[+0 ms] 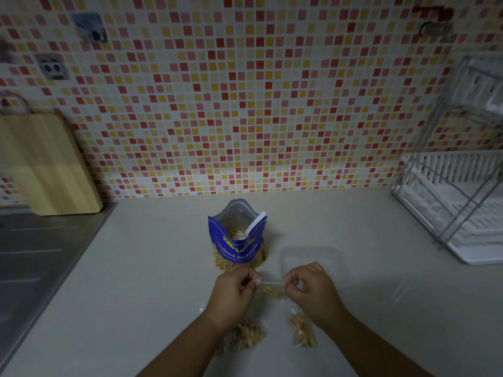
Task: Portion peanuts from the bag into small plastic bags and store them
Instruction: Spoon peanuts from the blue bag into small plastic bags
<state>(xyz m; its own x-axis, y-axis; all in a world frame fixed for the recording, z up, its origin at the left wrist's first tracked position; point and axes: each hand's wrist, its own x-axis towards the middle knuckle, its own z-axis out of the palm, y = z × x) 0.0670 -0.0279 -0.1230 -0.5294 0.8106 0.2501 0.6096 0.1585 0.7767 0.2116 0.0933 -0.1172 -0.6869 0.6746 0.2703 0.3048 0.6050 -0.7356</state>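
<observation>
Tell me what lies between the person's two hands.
In the head view, a small plastic bag holding a few peanuts spans the gap, its top pinched by the left hand and right hand.

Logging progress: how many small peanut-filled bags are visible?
3: middle bag pinched between left hand and right hand; left bag under the left wrist; right bag beside the right wrist. Arms may hide more.

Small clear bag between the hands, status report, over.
Left hand and right hand pinch small clear plastic bag at its top. Some peanuts inside. Blue peanut pouch upright behind, white spoon in it; nothing blocking.
</observation>
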